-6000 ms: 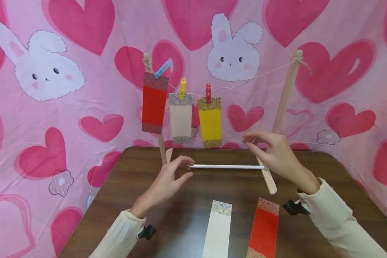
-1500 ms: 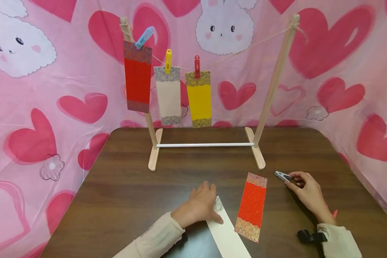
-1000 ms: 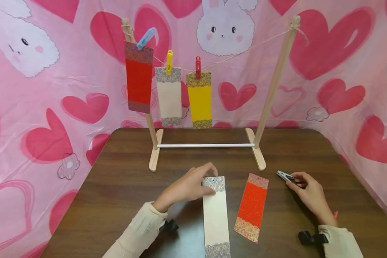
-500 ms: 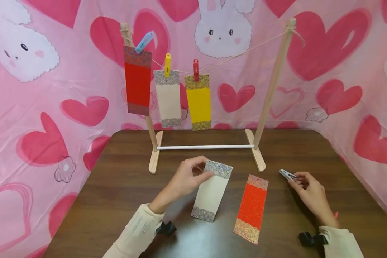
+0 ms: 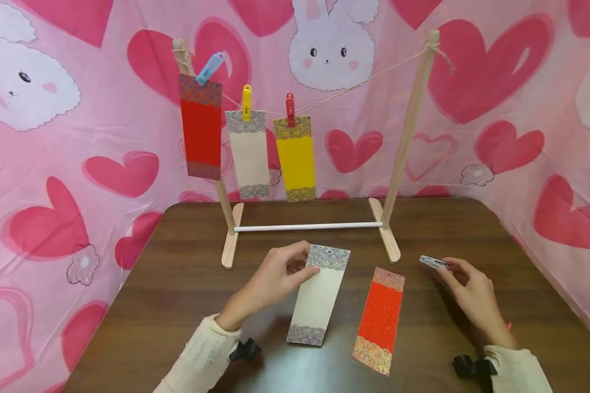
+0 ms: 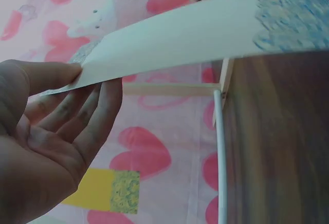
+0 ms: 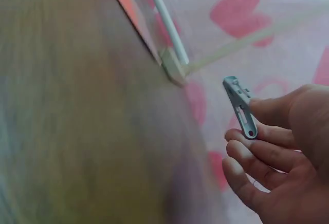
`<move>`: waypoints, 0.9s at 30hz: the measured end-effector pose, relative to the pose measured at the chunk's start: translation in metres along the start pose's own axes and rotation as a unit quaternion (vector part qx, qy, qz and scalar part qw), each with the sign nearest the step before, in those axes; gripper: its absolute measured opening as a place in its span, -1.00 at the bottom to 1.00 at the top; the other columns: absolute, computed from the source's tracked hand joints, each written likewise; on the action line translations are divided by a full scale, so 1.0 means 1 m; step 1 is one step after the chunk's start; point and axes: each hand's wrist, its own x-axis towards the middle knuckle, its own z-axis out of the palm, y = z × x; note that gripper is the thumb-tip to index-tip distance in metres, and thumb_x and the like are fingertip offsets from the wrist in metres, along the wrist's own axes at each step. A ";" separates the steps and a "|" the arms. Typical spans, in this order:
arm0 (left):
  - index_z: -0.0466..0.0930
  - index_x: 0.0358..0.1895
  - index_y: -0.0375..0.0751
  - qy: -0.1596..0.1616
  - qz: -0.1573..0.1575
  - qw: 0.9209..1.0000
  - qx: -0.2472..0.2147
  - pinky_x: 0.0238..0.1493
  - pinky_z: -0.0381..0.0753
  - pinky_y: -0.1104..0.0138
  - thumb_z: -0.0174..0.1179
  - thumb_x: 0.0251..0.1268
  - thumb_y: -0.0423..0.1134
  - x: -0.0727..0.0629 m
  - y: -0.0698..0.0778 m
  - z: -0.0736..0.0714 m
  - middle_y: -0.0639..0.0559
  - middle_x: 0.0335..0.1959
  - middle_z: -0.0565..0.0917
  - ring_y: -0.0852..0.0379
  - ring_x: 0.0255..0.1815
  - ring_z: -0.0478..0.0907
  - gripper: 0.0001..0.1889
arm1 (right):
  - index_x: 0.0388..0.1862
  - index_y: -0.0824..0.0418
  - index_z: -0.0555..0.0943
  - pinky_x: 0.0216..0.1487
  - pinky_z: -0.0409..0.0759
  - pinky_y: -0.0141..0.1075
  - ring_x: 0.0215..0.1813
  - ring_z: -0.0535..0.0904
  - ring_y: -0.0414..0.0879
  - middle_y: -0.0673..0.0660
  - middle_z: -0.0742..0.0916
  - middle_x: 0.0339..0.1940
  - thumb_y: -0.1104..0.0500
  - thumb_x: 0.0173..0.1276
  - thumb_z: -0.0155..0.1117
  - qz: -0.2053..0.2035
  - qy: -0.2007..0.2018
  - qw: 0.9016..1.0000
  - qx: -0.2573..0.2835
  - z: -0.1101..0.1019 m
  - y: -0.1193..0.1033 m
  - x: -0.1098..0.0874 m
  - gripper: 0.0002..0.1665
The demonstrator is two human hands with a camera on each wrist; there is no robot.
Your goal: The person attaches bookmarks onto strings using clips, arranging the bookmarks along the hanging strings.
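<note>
I'd say a card is being readied for hanging — the fingers (image 6: 105, 111) of the left hand (image 5: 275, 275) pinch the white card (image 5: 318, 300) above the table (image 5: 177, 289), while the right hand (image 5: 478, 292) grips a grey clothespin (image 5: 430, 261); next calls for raising both to the string (image 5: 373, 77).

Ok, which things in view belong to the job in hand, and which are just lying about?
Belongs to the job:
White card, pinched in the left hand
Gray clip, held in the right hand
Wooden stand with three hanging cards
Red card on the table, probably

Likely just there:
Pink heart cloth behind
Small red thing near the right hand, mostly hidden
</note>
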 end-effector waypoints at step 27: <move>0.58 -0.22 -0.14 0.045 -0.033 0.998 0.001 -0.36 0.60 0.26 0.26 0.38 -0.30 0.043 -0.014 -0.034 0.05 -0.47 0.53 0.12 -0.45 0.50 -0.96 | 0.02 0.34 0.68 -0.01 0.31 -0.63 -0.09 0.47 -0.38 0.15 0.70 -0.27 0.23 0.13 0.54 -0.271 0.080 0.959 0.004 -0.063 -0.129 0.054 -0.54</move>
